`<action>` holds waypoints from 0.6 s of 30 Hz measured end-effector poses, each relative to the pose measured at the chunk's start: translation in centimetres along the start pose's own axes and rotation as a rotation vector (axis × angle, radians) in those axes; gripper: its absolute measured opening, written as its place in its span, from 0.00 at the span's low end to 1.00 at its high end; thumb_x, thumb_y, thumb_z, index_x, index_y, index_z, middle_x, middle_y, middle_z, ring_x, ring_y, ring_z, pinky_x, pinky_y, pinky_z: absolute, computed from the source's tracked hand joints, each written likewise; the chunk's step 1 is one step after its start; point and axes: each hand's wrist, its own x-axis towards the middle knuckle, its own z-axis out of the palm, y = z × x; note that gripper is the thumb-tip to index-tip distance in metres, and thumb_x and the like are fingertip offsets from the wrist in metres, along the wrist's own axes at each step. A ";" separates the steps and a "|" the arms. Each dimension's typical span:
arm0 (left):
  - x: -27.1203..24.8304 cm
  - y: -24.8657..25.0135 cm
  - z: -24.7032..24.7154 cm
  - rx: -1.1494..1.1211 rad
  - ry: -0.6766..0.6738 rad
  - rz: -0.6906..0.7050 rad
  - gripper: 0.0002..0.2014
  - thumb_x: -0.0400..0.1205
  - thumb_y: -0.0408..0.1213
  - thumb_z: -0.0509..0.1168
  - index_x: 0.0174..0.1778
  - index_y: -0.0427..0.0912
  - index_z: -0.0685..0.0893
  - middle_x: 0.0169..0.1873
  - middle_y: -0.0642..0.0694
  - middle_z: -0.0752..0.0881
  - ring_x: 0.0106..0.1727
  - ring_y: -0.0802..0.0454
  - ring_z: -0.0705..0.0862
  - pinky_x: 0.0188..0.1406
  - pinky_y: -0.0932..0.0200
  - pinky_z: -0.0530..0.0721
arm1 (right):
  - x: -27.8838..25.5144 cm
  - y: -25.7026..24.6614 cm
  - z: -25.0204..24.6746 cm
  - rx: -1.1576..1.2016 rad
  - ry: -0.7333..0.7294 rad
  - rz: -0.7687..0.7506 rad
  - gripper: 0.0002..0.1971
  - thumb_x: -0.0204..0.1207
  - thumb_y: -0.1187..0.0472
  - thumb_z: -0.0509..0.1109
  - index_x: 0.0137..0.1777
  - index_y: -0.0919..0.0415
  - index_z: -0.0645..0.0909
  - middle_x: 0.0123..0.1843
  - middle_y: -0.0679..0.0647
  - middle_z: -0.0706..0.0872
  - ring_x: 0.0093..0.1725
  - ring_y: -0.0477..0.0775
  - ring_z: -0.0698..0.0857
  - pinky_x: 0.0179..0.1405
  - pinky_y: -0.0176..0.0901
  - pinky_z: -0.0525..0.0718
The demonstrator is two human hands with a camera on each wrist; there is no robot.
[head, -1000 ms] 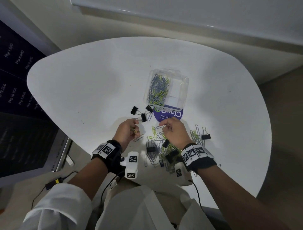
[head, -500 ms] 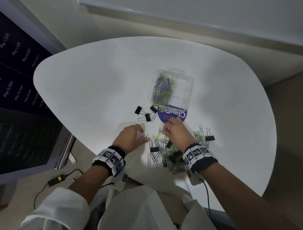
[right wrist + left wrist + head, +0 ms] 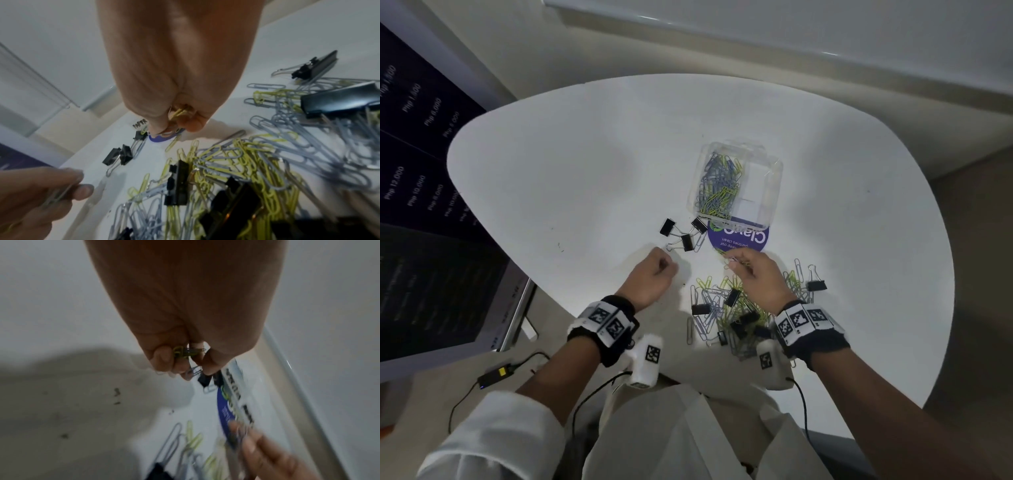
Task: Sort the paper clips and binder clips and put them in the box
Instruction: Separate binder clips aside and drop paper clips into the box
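Observation:
A clear plastic box (image 3: 768, 178) stands on the white table (image 3: 585, 171), its left compartment holding several grey and yellow paper clips (image 3: 719, 186). Three black binder clips (image 3: 683, 234) lie just left of the box. A mixed pile of paper clips and binder clips (image 3: 722, 308) lies near the front edge. My left hand (image 3: 666, 267) is curled left of the pile, gripping yellow and grey paper clips (image 3: 185, 352). My right hand (image 3: 734, 260) hovers above the pile's far end, pinching yellow paper clips (image 3: 179, 112).
A round purple label (image 3: 739, 240) lies partly under the box's near side. One more binder clip (image 3: 816, 284) sits at the pile's right. A dark screen (image 3: 424, 240) stands left of the table, and a cable with an adapter (image 3: 496, 371) lies below it.
My left hand, flat on the table half a second ago, has curled round paper clips and lifted slightly. My right hand has risen from the pile toward the purple label with clips.

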 end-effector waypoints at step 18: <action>-0.1 -0.4 -3.4 -0.677 0.000 -0.298 0.06 0.78 0.36 0.60 0.40 0.42 0.81 0.32 0.45 0.77 0.28 0.51 0.74 0.27 0.61 0.69 | -0.7 -1.4 -2.2 0.083 -0.059 0.271 0.15 0.80 0.58 0.57 0.31 0.58 0.68 0.32 0.52 0.71 0.33 0.53 0.68 0.36 0.48 0.65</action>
